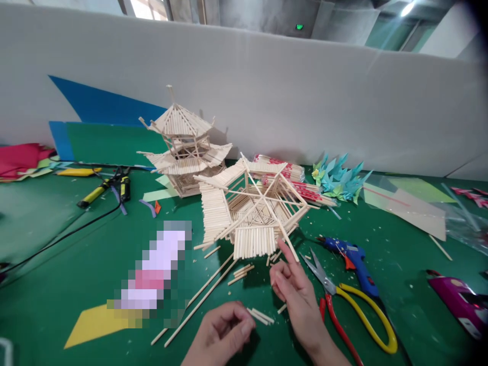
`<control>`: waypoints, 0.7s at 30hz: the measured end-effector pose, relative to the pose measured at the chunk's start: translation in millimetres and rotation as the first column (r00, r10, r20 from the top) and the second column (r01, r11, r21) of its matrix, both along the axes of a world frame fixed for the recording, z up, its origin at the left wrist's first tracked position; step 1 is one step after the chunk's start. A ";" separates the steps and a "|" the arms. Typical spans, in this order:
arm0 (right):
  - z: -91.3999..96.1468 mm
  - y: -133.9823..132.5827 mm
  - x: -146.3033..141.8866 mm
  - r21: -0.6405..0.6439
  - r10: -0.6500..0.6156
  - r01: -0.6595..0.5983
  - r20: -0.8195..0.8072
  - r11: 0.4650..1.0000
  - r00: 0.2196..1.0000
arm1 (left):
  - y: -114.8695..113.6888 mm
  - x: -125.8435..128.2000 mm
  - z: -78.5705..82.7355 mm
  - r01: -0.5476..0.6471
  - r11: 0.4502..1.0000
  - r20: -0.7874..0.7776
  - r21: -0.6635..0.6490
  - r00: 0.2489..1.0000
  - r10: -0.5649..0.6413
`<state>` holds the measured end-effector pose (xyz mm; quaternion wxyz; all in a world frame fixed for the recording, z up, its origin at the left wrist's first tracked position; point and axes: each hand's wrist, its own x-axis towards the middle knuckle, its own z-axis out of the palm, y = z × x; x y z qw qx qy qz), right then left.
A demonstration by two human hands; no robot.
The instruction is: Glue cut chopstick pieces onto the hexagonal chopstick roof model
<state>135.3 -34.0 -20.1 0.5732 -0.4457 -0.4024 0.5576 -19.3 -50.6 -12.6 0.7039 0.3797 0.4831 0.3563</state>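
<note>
My left hand point(223, 328) is low at the front, its fingers curled together in a pinch; what it grips is too small to make out. My right hand point(295, 290) reaches forward with the index finger stretched out, touching the near edge of a hexagonal roof frame of wooden sticks point(249, 208). Its other fingers are loosely bent and hold nothing. Short cut sticks point(261, 316) lie between my hands. Two long sticks point(198, 300) lie slanted on the green table point(61, 284).
A finished stick pagoda point(185, 150) stands behind the frame. Scissors with yellow and red handles point(351, 310) and a blue glue gun point(353, 262) lie to the right. Packed chopsticks point(293, 178), paper cranes point(337, 180), coloured paper sheets and a white partition wall surround the area.
</note>
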 end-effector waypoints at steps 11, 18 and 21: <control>-10.7 -42.9 18.6 -0.105 -0.071 0.097 0.231 0.990 0.970 | 35.9 -13.1 6.1 0.586 0.668 -0.872 0.459 0.442 0.210; -15.0 -54.2 18.5 -0.148 -0.102 0.134 0.209 0.980 0.973 | 60.1 8.1 3.6 0.760 0.586 -0.958 0.281 0.182 0.222; -12.5 -57.6 17.8 -0.171 -0.198 0.228 0.177 0.959 0.964 | 62.4 10.6 0.5 0.793 0.563 -0.968 0.234 0.132 0.215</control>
